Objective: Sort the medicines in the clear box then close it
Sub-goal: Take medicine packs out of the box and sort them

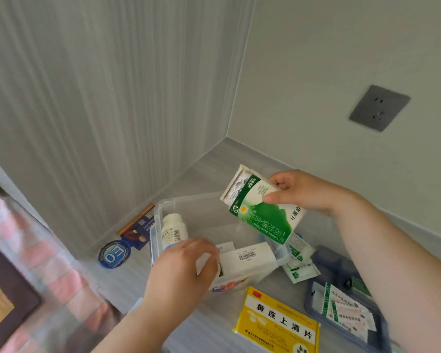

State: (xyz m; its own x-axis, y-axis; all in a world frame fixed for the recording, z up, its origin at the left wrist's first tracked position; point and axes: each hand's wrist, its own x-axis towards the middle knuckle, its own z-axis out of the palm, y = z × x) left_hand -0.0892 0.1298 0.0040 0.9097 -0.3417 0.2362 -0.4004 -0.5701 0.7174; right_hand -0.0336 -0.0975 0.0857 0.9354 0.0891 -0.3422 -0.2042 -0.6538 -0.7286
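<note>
Over the clear box, the right hand pinches a green medicine carton at two o'clock; the left hand curls on a white item inside, grip unclear. Sorting is midway: next, the carton needs a free slot.

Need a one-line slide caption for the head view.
Right hand holds green medicine box over clear box; left hand reaches inside.
</note>
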